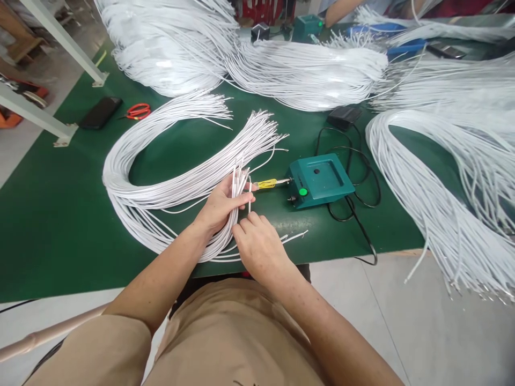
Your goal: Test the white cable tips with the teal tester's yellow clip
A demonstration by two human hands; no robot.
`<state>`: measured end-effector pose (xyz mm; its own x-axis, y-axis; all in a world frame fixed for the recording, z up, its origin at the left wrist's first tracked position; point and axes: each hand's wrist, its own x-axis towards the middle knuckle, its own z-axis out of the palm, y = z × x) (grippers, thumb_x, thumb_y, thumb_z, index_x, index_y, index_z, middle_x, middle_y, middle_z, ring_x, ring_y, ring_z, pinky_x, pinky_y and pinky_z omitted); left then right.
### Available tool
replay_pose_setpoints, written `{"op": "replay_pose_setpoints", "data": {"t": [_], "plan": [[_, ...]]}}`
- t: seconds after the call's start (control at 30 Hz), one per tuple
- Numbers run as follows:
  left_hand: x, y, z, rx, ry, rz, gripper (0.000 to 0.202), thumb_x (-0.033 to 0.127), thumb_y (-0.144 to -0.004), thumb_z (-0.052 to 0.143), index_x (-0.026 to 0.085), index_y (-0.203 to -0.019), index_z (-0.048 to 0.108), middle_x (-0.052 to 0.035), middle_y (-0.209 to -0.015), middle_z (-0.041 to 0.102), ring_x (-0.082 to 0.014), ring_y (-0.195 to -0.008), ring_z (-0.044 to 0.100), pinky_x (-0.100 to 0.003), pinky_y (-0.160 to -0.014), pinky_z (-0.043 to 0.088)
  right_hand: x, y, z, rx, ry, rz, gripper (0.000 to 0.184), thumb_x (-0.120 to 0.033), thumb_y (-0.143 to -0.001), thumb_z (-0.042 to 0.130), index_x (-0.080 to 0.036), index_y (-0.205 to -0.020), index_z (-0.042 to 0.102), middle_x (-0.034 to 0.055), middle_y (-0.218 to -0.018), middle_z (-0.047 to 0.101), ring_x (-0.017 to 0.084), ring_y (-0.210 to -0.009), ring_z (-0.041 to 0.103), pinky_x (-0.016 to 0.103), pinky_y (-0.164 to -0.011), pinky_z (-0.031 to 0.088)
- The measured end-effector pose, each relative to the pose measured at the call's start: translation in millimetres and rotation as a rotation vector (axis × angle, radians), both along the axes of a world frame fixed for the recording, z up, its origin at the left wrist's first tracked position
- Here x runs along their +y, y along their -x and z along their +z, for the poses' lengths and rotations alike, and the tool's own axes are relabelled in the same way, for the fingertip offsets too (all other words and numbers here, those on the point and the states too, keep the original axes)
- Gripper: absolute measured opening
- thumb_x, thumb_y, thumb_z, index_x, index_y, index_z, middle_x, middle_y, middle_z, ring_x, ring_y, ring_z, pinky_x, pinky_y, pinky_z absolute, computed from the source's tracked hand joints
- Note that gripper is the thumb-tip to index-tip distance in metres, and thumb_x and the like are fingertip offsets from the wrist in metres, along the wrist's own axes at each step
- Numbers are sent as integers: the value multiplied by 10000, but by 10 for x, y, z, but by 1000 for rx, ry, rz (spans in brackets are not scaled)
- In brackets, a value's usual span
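Observation:
My left hand (222, 206) is closed around a bunch of white wires (236, 185), whose ends point up past the fingers. My right hand (259, 244) sits just below and to the right, its fingers pinched on one white wire (249, 198) set apart from the bunch. Just right of my left fingertips, a yellow piece (266, 184) sticks out from a small green machine (319, 181) with a lit green button. From the held bunch, the wires loop left into a large curved bundle (120, 166) on the table.
The green table (72, 230) carries big piles of white wires (309, 69) at the back and another bundle (422, 182) hanging over the right edge. Red-handled scissors (138, 111) and a black phone (100, 112) lie at left. Black cords (368, 171) coil behind the machine. A person's arm (341, 10) shows across the table.

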<state>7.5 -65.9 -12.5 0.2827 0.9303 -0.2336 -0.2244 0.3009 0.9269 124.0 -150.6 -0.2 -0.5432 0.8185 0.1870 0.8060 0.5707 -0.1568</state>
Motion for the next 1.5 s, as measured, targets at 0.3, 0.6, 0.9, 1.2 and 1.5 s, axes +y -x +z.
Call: {"op": "replay_pose_setpoints", "data": {"t": [0.3, 0.6, 0.9, 1.2, 1.5], "plan": [[32, 67, -14, -124, 161, -125, 324, 140, -682, 757, 157, -1002, 707, -37, -943, 694, -120, -856, 652, -266, -857, 509, 188, -211, 69, 341, 413, -536, 240, -259, -918, 438, -214, -799, 642, 59, -697, 703, 189, -613, 634, 279, -574, 376], [59, 124, -79, -24, 5, -166, 431, 175, -620, 814, 169, -1026, 667, 1, -858, 672, -113, -776, 618, -274, -819, 476, 455, -207, -68, 1278, 683, -595, 297, -478, -787, 609, -185, -737, 602, -26, -607, 631, 68, -352, 416, 220, -368, 337], [44, 117, -29, 122, -57, -218, 320, 254, -643, 796, 155, -897, 630, 17, -784, 614, -97, -706, 553, -230, -697, 432, 526, -156, -71, 1751, 646, -630, 209, -352, -664, 749, -171, -745, 682, -56, -565, 527, 52, -456, 378, 218, -450, 344], [17, 110, -46, 140, -85, -207, 292, 255, -645, 786, 153, -828, 582, 9, -746, 625, -116, -681, 596, -246, -667, 448, 486, -155, -31, 1535, 609, -695, 300, -406, -640, 772, -163, -782, 667, -26, -643, 607, 72, -502, 454, 230, -493, 403], [2, 77, -12, 144, -121, -173, 251, 212, -675, 761, 155, -804, 553, -1, -712, 646, -114, -627, 625, -236, -611, 476, 492, -171, -76, 1847, 913, -570, 199, -308, -630, 759, -164, -628, 621, -56, -548, 463, 62, -492, 372, 233, -501, 348]]}}
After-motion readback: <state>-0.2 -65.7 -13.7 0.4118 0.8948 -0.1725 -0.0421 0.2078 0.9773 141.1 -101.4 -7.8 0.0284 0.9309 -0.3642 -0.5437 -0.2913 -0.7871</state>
